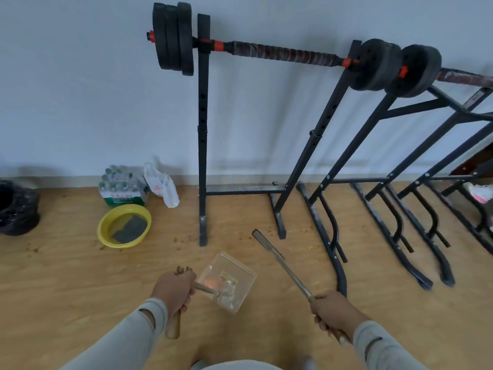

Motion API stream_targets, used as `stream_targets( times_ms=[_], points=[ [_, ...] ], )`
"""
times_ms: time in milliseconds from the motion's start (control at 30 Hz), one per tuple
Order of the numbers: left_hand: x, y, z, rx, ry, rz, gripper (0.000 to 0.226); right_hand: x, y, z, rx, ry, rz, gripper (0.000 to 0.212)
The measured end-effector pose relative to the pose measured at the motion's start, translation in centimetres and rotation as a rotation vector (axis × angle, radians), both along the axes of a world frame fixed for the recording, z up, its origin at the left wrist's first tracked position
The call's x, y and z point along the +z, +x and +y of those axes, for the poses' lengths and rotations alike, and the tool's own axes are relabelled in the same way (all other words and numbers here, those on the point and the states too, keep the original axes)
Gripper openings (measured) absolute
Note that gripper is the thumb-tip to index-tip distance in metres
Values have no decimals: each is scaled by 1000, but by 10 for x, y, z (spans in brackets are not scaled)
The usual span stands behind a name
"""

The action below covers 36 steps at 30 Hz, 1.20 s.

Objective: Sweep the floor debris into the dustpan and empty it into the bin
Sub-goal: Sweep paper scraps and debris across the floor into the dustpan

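Currently I'm standing on a wood-look floor, looking down at both my hands, grey sleeves showing. My left hand has its fingers curled round the wooden handle of a clear plastic dustpan, which sits low, just ahead of me, btwn my hands. Its handle runs from my left hand toward the right, and its open mouth faces up-frame and left, toward the wall. Inside: pale scraps and sth orange, so some debris is already collected.

My right hand is wrapped round the thin shaft of a long-handled broom. Its long axis runs diagonally from my hand at lower right up to a narrow dark head at upper left, which rests near the foot of a black metal barbell rack.

Judging progress: approx midway. Brown crumbs lie scattered on the floor near a yellow round plastic basin, by the rack feet, and at far left, so sweeping isn't done. The bin, a black-bagged round container, stands well apart at far left by the wall; emptying is yet to come.

Also by the wall: a shrink-wrapped pack of water bottles and a white plastic bag.
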<state>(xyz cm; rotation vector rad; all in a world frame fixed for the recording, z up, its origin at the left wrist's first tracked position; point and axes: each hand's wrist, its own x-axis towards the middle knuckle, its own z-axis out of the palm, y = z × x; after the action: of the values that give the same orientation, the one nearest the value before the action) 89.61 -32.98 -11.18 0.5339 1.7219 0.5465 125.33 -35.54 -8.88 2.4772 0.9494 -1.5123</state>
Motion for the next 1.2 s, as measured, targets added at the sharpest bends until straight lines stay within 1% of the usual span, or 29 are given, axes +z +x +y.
stream_targets(
  times_ms=[200,267,333,533,600,667,733,800,900,967,1067,1133,1200],
  points=[
    [4,11,40,55,3,42,21,-25,8,82,22,87,9,23],
    [4,18,55,80,-2,47,22,-31,18,114,97,91,4,25],
    [6,32,71,114,-11,56,22,-35,29,149,148,98,10,25],
    [9,83,122,177,-45,99,22,-65,69,247,201,114,60,29],
    [4,103,138,198,-66,118,21,-81,83,281,194,86,67,23],
    [-4,122,153,224,-88,144,17,-103,95,315,223,56,87,23],
    [-16,138,168,247,-95,170,15,-126,100,347,286,67,91,19],
    [-29,150,182,272,-103,181,14,-153,101,377,327,106,52,16],
    [-52,163,197,305,-100,193,12,-206,102,419,381,124,-9,31],
    [-69,166,202,310,-116,193,14,-240,100,437,361,112,-36,40],
    [-90,164,207,305,-151,188,16,-277,102,437,359,1,-73,53],
    [-96,162,207,298,-174,194,16,-286,107,423,384,-71,-111,52],
    [-97,165,206,301,-187,200,15,-280,115,403,414,-122,-131,58]
  ],
)
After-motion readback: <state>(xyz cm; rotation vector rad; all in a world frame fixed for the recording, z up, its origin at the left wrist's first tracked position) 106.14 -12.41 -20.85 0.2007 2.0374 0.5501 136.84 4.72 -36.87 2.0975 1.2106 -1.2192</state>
